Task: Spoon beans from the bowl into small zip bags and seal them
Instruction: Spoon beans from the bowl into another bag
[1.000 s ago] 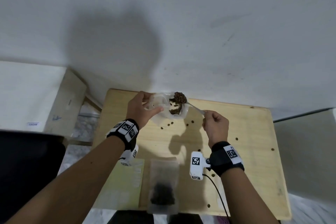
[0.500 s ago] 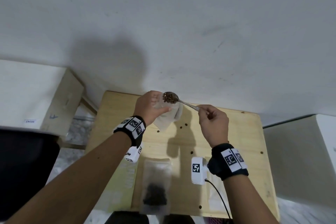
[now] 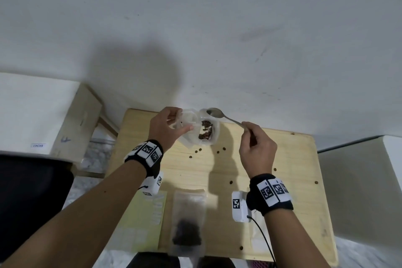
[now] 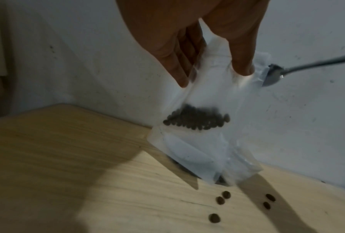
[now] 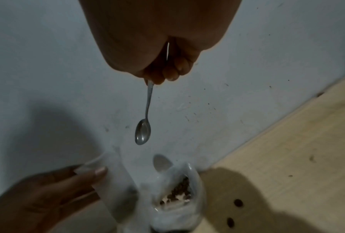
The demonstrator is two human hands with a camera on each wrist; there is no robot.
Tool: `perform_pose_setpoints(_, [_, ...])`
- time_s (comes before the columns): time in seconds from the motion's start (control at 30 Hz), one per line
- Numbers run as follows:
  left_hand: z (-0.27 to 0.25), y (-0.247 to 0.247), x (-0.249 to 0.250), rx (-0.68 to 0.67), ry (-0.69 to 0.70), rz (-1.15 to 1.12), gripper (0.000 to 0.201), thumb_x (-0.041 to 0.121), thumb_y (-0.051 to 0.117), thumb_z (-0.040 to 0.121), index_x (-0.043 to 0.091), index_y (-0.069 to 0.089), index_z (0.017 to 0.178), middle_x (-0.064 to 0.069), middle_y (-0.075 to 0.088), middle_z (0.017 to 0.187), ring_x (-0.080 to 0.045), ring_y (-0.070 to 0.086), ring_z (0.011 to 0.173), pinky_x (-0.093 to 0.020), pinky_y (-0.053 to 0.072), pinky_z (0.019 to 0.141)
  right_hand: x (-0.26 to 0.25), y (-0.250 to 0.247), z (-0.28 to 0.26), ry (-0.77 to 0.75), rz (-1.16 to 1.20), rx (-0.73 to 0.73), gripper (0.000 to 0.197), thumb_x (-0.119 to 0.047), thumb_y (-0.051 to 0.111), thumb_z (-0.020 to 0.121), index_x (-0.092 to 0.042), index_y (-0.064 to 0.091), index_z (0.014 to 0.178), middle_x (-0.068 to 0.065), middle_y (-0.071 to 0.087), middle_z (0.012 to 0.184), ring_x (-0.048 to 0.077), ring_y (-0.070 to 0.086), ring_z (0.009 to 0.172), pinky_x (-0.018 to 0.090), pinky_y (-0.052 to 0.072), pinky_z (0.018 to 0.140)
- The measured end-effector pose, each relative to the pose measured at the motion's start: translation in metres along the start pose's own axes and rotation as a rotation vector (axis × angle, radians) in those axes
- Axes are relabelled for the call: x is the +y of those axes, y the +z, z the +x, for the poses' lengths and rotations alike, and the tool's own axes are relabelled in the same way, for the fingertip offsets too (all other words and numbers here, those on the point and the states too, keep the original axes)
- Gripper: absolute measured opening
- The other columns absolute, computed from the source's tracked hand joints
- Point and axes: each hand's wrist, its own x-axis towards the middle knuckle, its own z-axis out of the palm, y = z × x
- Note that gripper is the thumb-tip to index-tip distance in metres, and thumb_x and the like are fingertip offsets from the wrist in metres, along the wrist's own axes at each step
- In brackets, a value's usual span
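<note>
Above table (image 3: 272, 159): left hand (image 3: 166, 128) pinches bag (image 4: 203, 126); right hand (image 3: 256, 150) lifts spoon (image 3: 214, 112).

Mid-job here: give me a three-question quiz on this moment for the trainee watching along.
1. True or false: the spoon held by the right hand is loaded with beans.
2. What does the left hand hold? A) a bowl B) a clear zip bag C) a lid
3. Where do the loose beans lie?

Key:
1. False. Its bowl is empty.
2. B. The fingers pinch the zip bag near its top, with beans inside it.
3. Scattered on the wooden table, below and around the held bag.
</note>
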Motion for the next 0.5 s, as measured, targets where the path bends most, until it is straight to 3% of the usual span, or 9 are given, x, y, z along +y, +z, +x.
perform_pose_setpoints(0.13, [-0.002,-0.016,-0.013,0.034,-0.021,-0.013,0.060,0.028,0.098,0.068,0.011,0.067,0.116,0.001,0.073,0.108,0.001,0.070,0.096,-0.017,0.058,0.091,0.017,0.021,-0.013,0.064,-0.124,-0.094,0.023,-0.009,0.057,0.094,-0.014,0.076,0.107,-0.009,0.062,0.065,0.013,0.052,0.054,0.024,0.042,0.059])
perform_pose_setpoints(0.27, [-0.004,-0.016,-0.023,0.056,-0.052,-0.017,0.057,0.024,0.098,0.069,0.010,0.067,0.114,0.003,0.071,0.103,0.012,0.064,0.092,-0.008,0.054,0.087,0.028,0.045,-0.030,0.149,-0.204,-0.134,0.020,-0.005,0.060,0.094,-0.010,0.076,0.105,0.003,0.069,0.065,0.023,0.056,0.053,0.024,0.040,0.060])
perform_pose_setpoints(0.4, [-0.002,-0.010,-0.028,0.046,-0.062,-0.026,0.057,0.025,0.099,0.068,0.014,0.066,0.114,0.005,0.071,0.105,0.003,0.066,0.098,-0.016,0.057,0.091,0.033,0.063,-0.037,0.195,-0.228,-0.156,0.021,-0.006,0.060,0.094,-0.009,0.074,0.109,0.008,0.074,0.074,0.031,0.067,0.064,0.025,0.043,0.064])
perform_pose_setpoints(0.5, [0.000,-0.007,-0.029,0.000,-0.059,-0.024,0.054,0.026,0.099,0.069,0.017,0.066,0.110,0.005,0.071,0.106,0.000,0.066,0.102,-0.012,0.055,0.091,0.037,0.068,-0.035,0.207,-0.251,-0.174,0.021,-0.005,0.059,0.094,-0.010,0.073,0.109,0.009,0.073,0.075,0.031,0.065,0.065,0.026,0.043,0.064])
